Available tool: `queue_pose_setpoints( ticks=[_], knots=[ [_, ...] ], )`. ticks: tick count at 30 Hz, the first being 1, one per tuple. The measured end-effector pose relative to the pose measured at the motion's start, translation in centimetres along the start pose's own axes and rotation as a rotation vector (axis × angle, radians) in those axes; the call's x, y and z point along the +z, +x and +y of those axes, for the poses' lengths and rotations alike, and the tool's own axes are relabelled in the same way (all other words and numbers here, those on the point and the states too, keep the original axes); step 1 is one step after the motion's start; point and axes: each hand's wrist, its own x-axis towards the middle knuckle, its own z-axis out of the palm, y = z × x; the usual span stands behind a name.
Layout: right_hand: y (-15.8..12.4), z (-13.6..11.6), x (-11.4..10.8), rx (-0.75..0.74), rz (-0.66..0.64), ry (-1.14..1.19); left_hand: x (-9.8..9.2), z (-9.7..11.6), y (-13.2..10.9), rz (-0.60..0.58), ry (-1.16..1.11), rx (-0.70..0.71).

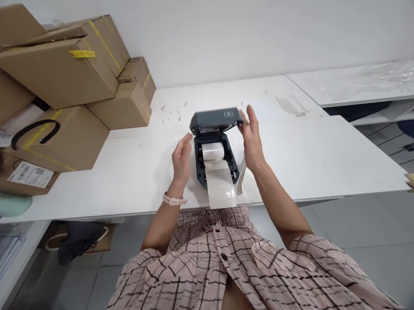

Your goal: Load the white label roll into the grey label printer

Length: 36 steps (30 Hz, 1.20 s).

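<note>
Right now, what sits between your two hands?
The open printer, with its label roll, stands between the left hand and the right hand, seen in the head view.

A white table point(299, 158) carries an open printer point(214, 121) near its front edge. Cardboard boxes point(63, 84) crowd its left end.

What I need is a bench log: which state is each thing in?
Printer: lid raised, open.
Label roll: loaded, strip hanging past the table edge.
Left hand: open, beside the printer.
Right hand: open, at the lid's right edge.
Boxes: stacked, taped.
</note>
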Motion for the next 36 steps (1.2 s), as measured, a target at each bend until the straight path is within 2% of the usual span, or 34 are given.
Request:
queue_pose_setpoints(
  ticks=[3, 6, 9, 11, 13, 14, 16, 19, 21, 24, 27, 29, 31, 34, 36],
  knots=[
    [5.2, 1.2, 0.9, -0.07, 0.011, -0.122, 0.2, -1.6, 1.8, 0.01, 0.145, -0.154],
    [9.6, 2.7, 1.7, -0.086, -0.012, -0.198, 0.5, -3.1, 1.6, -0.066, 0.257, -0.279],
    [11.9, 2.9, 2.1, -0.123, -0.025, -0.238, 0.7, -3.4, 1.0, -0.109, 0.35, -0.327],
    [11.4, 2.0, 2.1, -0.189, -0.017, -0.275, 0.8, -2.8, 1.0, -0.127, 0.488, -0.338],
    [9.7, 0.8, 2.0, -0.264, -0.05, -0.313, 0.9, -1.9, 1.2, -0.178, 0.677, -0.346],
    [8.6, 0.5, 2.0, -0.289, -0.106, -0.33, 1.0, -1.4, 1.4, -0.209, 0.771, -0.347],
    [6.6, 0.6, 2.2, -0.285, -0.3, -0.368, 1.1, -0.7, 1.7, -0.275, 0.909, -0.344],
    [5.2, 2.6, 3.0, -0.194, -0.638, -0.459, 1.2, -0.4, 1.8, -0.329, 0.982, -0.323],
    [5.3, 4.2, 3.9, -0.126, -0.794, -0.513, 1.3, -0.5, 1.8, -0.326, 0.979, -0.323],
    [6.0, 5.8, 5.6, -0.067, -0.924, -0.58, 1.3, -0.8, 1.6, -0.306, 0.967, -0.341],
    [6.5, 5.9, 6.5, -0.075, -0.977, -0.616, 1.3, -0.9, 1.6, -0.3, 0.972, -0.343],
    [6.8, 5.5, 5.9, -0.088, -0.992, -0.534, 1.3, -0.9, 1.7, -0.306, 0.959, -0.336],
    [7.1, 4.5, 4.4, -0.099, -1.017, -0.388, 1.2, -1.0, 1.7, -0.314, 0.934, -0.331],
    [7.5, 2.3, 0.7, -0.154, -1.04, -0.185, 1.1, -1.3, 1.6, -0.311, 0.903, -0.33],
    [7.8, 0.9, -2.2, -0.185, -1.006, -0.103, 1.0, -1.4, 1.6, -0.294, 0.889, -0.336]
  ],
)
